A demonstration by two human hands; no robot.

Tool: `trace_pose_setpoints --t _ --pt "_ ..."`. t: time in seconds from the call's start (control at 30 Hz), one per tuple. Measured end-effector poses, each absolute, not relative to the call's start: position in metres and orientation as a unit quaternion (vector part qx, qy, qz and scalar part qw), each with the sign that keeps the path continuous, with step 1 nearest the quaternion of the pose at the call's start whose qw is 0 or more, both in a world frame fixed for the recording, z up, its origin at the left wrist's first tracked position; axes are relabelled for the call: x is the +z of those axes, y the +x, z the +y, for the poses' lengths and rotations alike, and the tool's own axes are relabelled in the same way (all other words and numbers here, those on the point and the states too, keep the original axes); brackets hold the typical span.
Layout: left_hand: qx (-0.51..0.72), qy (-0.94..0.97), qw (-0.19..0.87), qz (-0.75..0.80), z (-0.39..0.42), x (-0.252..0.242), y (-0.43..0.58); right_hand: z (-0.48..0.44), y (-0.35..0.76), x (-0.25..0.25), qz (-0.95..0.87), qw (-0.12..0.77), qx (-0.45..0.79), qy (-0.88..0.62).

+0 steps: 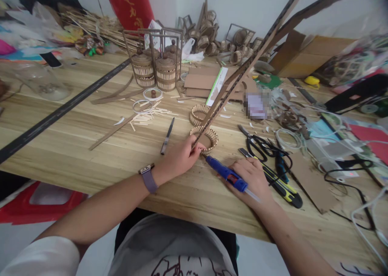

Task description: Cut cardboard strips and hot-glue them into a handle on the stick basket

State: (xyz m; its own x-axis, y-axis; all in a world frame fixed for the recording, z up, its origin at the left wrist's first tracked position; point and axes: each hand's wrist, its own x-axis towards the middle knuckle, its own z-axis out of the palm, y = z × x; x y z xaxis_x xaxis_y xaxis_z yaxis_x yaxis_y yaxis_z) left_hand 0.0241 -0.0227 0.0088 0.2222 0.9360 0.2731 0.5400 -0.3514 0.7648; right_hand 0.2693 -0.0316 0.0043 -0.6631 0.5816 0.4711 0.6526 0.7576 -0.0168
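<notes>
My left hand (182, 156) pinches the lower end of a long dark perforated strip (242, 72) that rises up and to the right. The strip's end meets a small round slatted ring (209, 140) lying on the wooden table (75, 146). My right hand (253, 179) is wrapped round a blue glue gun (226, 173) whose nozzle points at the ring and strip end. A second slatted ring (197, 113) lies just behind the first.
A craft knife (167, 136) lies left of the rings. Black scissors (260, 144) and a yellow-black utility knife (281, 185) lie to the right among cables. Slatted lantern cages (157, 68), loose sticks (148, 116), cardboard pieces (197, 82) and a box (303, 53) fill the back.
</notes>
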Motion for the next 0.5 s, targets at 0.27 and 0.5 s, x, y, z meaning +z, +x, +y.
trace_pose_setpoints --t 0.27,0.5 --pt "0.380 0.734 0.273 0.492 -0.0228 0.0079 0.0244 -0.0329 0.2700 0.0033 -0.907 0.228 -0.076 -0.346" --pt "0.370 0.732 0.269 0.504 -0.0234 0.0102 0.0245 -0.0325 0.2745 -0.0002 -0.907 0.223 -0.084 -0.348"
